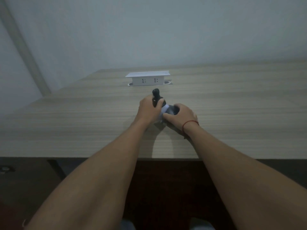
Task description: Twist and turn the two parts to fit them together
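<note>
Landmark: white rectangular pop-up socket box [147,79] with two outlets, standing at the far middle of the pale wood-grain table [66,123]; every place below is told from it.
Left hand: the left hand [148,112] sits just on the near side of the socket box, its grip curled round a black, knob-topped plastic handle [157,97] that pokes up and away between thumb and fingers.
Right hand: the right hand [180,116] is beside the left, nearer the viewer and a touch right of the socket box, its grip wrapped over a dark grey rounded body [171,111]; a thin red string bracelet [190,124] circles that wrist.
Between the hands: a bit of white cloth or paper [164,109] shows where the two pieces meet. Too blurred to tell which.
Where it all is: handle and body are held low, at or just above the table, apart from the socket box.
Doing it well: looks like a two-handed job on one small object, so I'd judge the right hand should pin the body steady while the left works the handle with short, even moves, wrists low.
Watch for: the white piece bunching or slipping in the seam.
Near edge: dark floor [166,188] below the table.
</note>
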`<state>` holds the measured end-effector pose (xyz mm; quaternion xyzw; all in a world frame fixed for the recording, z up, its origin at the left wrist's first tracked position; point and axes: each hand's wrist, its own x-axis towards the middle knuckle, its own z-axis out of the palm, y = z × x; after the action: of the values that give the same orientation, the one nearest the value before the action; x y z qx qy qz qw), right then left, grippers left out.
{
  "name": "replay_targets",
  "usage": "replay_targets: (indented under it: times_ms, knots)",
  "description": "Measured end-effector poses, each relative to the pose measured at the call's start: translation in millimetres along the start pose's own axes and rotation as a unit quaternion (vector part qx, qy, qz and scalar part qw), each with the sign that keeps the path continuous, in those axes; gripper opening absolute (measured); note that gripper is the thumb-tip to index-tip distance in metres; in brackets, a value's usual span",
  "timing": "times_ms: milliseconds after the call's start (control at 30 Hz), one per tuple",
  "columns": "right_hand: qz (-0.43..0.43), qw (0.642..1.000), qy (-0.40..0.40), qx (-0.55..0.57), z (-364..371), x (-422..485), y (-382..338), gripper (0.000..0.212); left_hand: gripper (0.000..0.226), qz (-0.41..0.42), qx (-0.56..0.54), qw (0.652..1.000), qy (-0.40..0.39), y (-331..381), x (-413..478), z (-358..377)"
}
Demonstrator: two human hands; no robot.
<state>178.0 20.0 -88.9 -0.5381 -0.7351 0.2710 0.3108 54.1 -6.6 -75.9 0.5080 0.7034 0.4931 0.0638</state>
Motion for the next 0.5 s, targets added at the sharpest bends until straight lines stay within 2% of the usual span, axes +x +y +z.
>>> replay_targets:
  times_ms: [67, 133, 267, 400, 500]
  knots:
    - [0.001, 1.000, 0.009, 0.013, 2, 0, 0, 0.068, 0.036, -0.027, 0.068, 0.997, -0.027, -5, 0, 0]
    - [0.002, 1.000, 0.006, 0.012, 1, -1, 0, 0.071, 0.035, -0.026, 0.098, 0.995, -0.010, -7, 0, -3]
    - [-0.008, 1.000, -0.022, -0.004, -3, -2, 2, 0.057, 0.029, 0.014, 0.009, 1.000, 0.023, 2, -6, -4]
    - [-0.021, 1.000, -0.020, 0.007, -3, -2, 4, 0.060, 0.034, -0.014, 0.148, 0.989, 0.010, -10, -7, -5]
    - [-0.032, 0.999, -0.020, -0.016, -1, 0, 3, 0.056, 0.029, 0.040, 0.059, 0.997, 0.041, -7, -7, -5]
